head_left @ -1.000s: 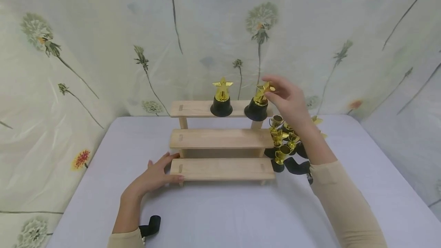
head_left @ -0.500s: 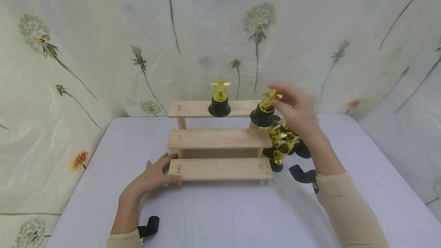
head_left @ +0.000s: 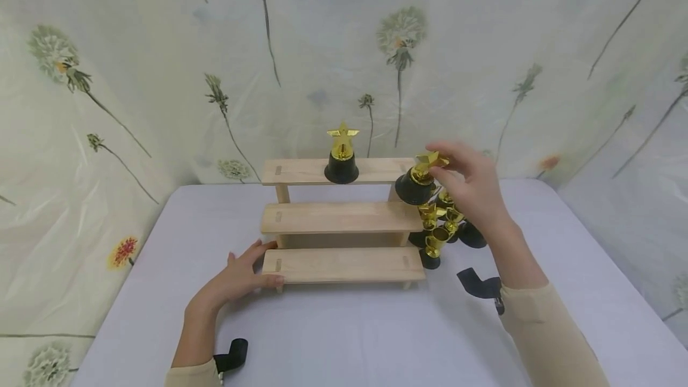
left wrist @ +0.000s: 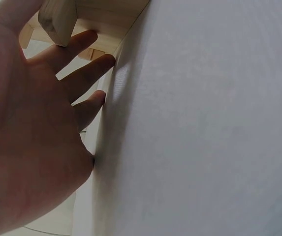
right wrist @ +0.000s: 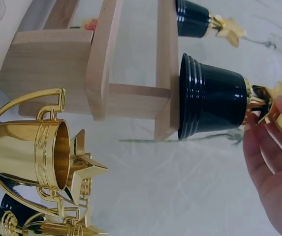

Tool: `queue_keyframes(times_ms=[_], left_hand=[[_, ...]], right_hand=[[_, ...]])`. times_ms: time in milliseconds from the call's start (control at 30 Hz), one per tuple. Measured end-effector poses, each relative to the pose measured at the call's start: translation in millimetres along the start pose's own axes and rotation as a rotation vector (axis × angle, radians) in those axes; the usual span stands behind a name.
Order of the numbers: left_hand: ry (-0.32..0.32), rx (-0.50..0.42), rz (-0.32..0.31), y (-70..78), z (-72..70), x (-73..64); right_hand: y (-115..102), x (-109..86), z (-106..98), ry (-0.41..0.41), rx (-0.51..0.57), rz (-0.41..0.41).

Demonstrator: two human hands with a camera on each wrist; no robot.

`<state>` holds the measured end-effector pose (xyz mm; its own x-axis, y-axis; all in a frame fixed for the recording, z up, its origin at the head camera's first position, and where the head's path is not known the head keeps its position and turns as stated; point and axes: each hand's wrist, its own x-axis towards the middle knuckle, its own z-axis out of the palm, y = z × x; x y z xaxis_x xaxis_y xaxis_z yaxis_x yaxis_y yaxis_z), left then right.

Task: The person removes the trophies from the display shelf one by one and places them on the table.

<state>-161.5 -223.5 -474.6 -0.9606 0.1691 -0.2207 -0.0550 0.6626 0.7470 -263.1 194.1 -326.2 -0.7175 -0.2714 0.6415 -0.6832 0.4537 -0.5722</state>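
My right hand [head_left: 473,187] pinches a star trophy [head_left: 415,188] by its gold star, between thumb and fingers. Its black base tilts at the right end of the top step. Close up in the right wrist view, the base of this trophy [right wrist: 214,101] is right at the plank's edge. A second star trophy [head_left: 341,160] stands upright on the top step, right of its middle. My left hand [head_left: 236,282] rests at the left end of the lowest step of the wooden stand [head_left: 344,264]. Its thumb lies on the front corner, and its fingers [left wrist: 84,81] reach straight past the leg.
Beside the stand's right end, several gold cup trophies [head_left: 436,240] and star trophies [head_left: 430,215] crowd together on the white-covered table [head_left: 344,339]. A flower-patterned curtain [head_left: 301,76] hangs behind. Black wrist mounts [head_left: 478,285] stick out near both sleeves.
My right hand has moved right and down, and the star trophy in it has shifted to the step's right end, tilting further. The left hand stays on the stand.
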Motion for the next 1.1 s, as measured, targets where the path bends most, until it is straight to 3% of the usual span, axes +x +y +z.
queue_keyframes(times_ms=[600, 900, 1100], left_hand=[[-0.007, -0.002, 0.002, 2.3, -2.0, -3.1], [-0.012, 0.002, 0.008, 0.5, -1.5, -2.4], [-0.007, -0.005, 0.017, -0.8, -0.3, -1.9]], right_hand=[[-1, -23.4, -19, 0.051, -0.077, -0.007], [7, -36.4, -34, -0.060, -0.185, 0.030], [18, -50.4, -41, -0.061, -0.182, 0.077]])
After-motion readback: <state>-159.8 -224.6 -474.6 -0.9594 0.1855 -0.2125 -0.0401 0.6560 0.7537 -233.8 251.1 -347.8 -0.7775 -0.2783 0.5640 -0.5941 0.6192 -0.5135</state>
